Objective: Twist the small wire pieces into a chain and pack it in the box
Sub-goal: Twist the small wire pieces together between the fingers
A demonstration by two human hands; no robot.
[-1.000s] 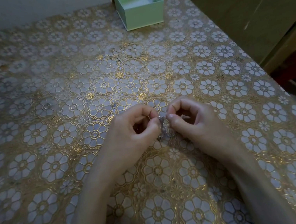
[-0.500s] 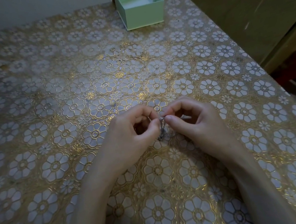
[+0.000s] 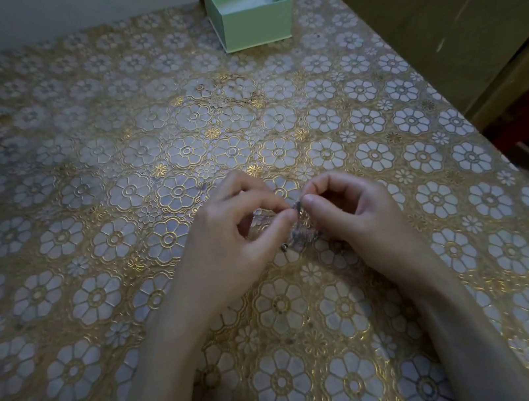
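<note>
Pinching a small silvery wire chain (image 3: 299, 229) between them, the left hand (image 3: 228, 240) and right hand (image 3: 362, 216) risk dropping a link, with the open green box (image 3: 248, 8) far beyond their fingertips.

Dim light; floral gold tablecloth (image 3: 115, 189), olive cabinet (image 3: 435, 17) beside it.
</note>
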